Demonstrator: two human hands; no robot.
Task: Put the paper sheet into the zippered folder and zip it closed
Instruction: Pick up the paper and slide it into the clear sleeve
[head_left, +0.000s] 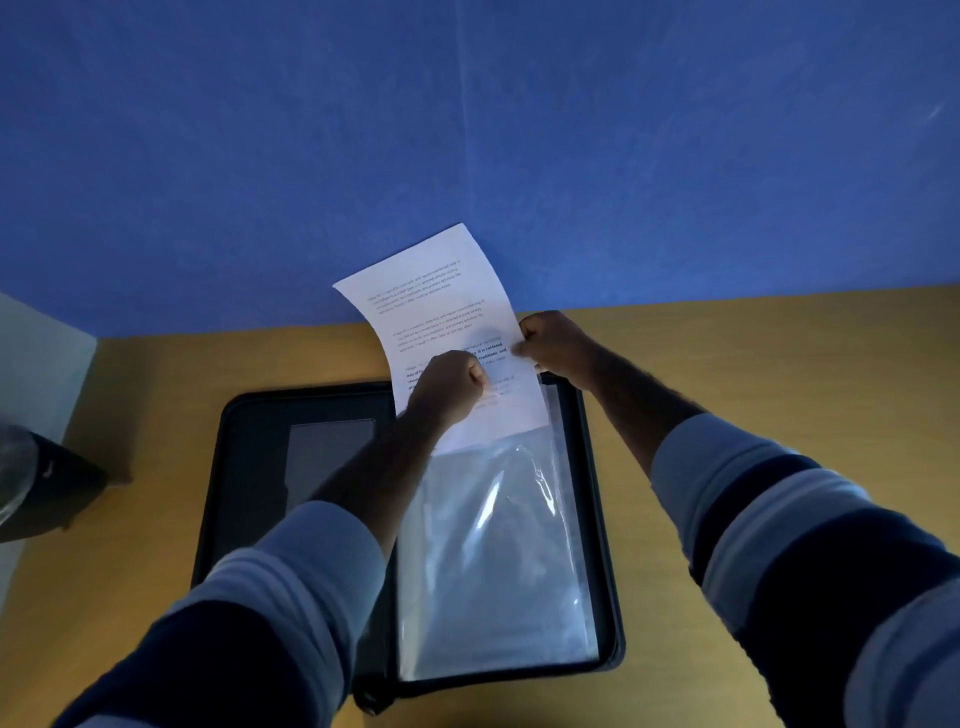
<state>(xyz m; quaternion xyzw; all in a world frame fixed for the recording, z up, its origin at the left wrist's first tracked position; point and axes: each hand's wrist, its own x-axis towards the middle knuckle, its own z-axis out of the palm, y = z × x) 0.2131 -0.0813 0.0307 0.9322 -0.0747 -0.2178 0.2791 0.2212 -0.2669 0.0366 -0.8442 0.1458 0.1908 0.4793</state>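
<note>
Here both hands (498, 364) pinch the curved, printed paper sheet (441, 312) over the open folder (260, 467).

Both arms wear long knit sleeves (769, 499) with wide bands of pale grey-blue and dark navy. Cuffs are pushed up; forearms and hands (449, 382) bare.

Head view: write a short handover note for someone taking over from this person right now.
Hands: left hand and right hand each pinch a side edge of the paper sheet, held upright and bowed.
Things: the zippered folder lies open on the table; the sheet's lower edge meets the top of its clear sleeve.
Done: folder open, sheet lined up.
Left: slide the sheet fully in, close the folder, zip it.
</note>
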